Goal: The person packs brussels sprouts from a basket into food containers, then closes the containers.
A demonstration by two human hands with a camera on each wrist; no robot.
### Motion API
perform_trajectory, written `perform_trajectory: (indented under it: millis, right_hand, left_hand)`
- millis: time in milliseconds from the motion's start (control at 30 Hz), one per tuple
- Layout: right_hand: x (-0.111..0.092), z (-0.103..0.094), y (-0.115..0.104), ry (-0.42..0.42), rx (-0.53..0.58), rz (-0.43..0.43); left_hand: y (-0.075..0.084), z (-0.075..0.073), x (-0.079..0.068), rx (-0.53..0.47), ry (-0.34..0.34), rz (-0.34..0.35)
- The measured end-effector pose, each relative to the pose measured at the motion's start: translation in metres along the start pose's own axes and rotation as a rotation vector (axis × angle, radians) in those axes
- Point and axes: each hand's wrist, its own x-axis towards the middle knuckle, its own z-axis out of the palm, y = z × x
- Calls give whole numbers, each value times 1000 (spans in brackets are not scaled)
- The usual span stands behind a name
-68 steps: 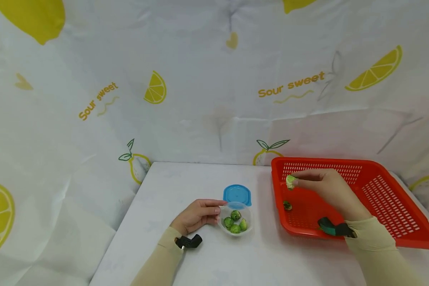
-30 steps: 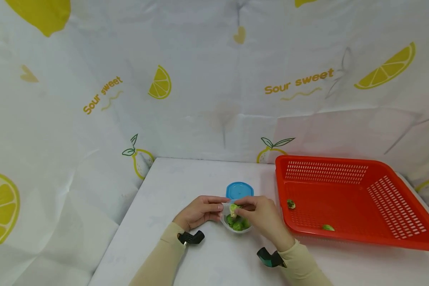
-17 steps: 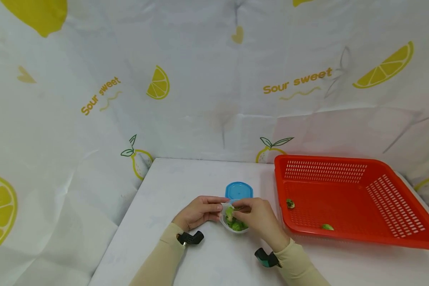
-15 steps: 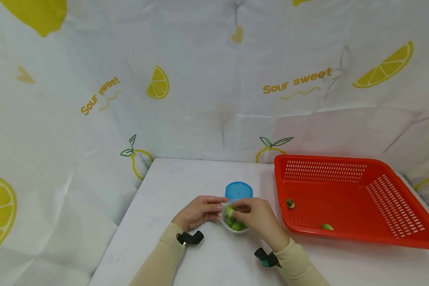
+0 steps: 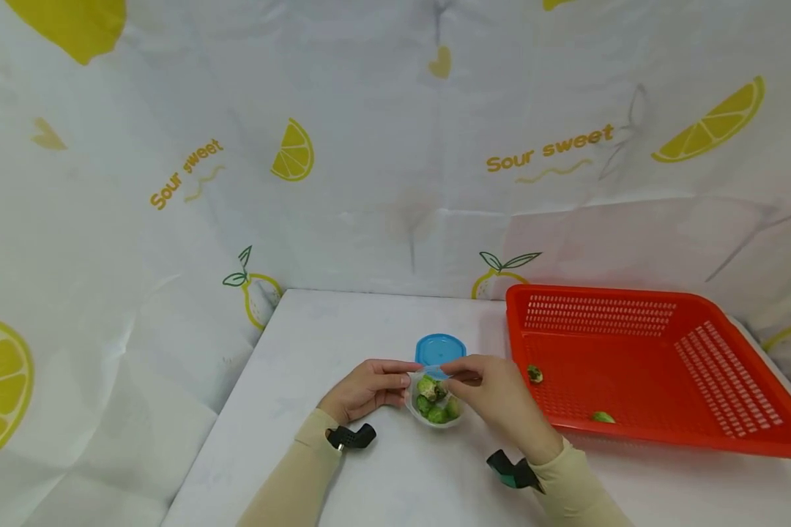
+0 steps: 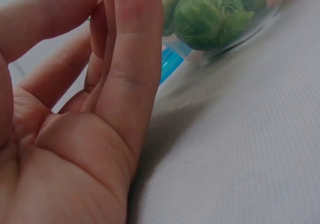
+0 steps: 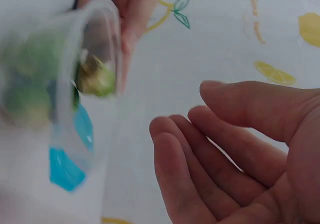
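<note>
My left hand (image 5: 368,391) pinches the left side of a small clear plastic container (image 7: 65,59) standing on the white table. Several green Brussels sprouts (image 5: 437,415) sit inside it, one with its pale cut end (image 7: 97,79) near the top. Through the container wall, the left wrist view shows a round sprout (image 6: 207,21) close beyond the fingers. Over the container's right rim hovers my right hand (image 5: 506,399), its fingers loosely bent and parted from the thumb. In the right wrist view nothing lies between that hand's fingers, and a gap separates it from the container.
A blue lid (image 5: 439,347) lies on the table just behind the container. To the right stands a large red plastic basket (image 5: 633,359) with a sprout (image 5: 535,374) by its left wall and another green piece (image 5: 602,416) near its front. A lemon-printed cloth (image 5: 382,146) hangs behind.
My right hand carried a sprout from the red basket to the container, let it go inside, and drew slightly back to the right. My left hand keeps its hold on the container.
</note>
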Motion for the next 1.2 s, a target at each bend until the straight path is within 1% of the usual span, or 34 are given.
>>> perform_trajectory:
  millis: [100, 200, 267, 333, 400, 467, 567, 633, 700, 767, 967, 1033, 1133, 1200]
  right_hand:
    - [-1, -31, -1, -41, -37, -19]
    - [1, -65, 6, -63, -88, -13]
    - [5, -87, 16, -80, -104, 11]
    - [12, -105, 31, -111, -110, 17]
    - [23, -119, 48, -158, -101, 21]
    - [34, -129, 66, -209, -96, 20]
    - [48, -136, 91, -287, -58, 19]
    - [55, -138, 105, -330, -34, 34]
    - [60, -138, 115, -364, -6, 53]
    - [64, -138, 122, -388, -4, 57]
    - [72, -141, 136, -441, -31, 37]
    - [73, -141, 139, -445, -46, 53]
    - [73, -142, 141, -455, -67, 53]
    - [73, -141, 142, -464, -69, 76]
  left_hand:
    - [-1, -3, -1, 15, 26, -14]
    - [-2, -7, -2, 29, 36, -23]
    - [-2, -10, -2, 36, 34, -25]
    - [-2, -12, -3, 39, 36, -24]
    - [-3, -14, -5, 35, 45, -28]
    - [-3, -15, -6, 28, 51, -30]
    - [-5, -14, -8, 8, 48, -35]
    - [-5, -13, -8, 1, 41, -32]
    - [-5, -11, -8, -1, 34, -27]
    - [-5, -9, -8, 2, 30, -19]
    - [-4, -4, -3, 12, 18, -11]
    - [-3, -2, -2, 14, 14, -17]
    - [-1, 1, 0, 12, 11, -23]
    - [0, 2, 1, 11, 9, -24]
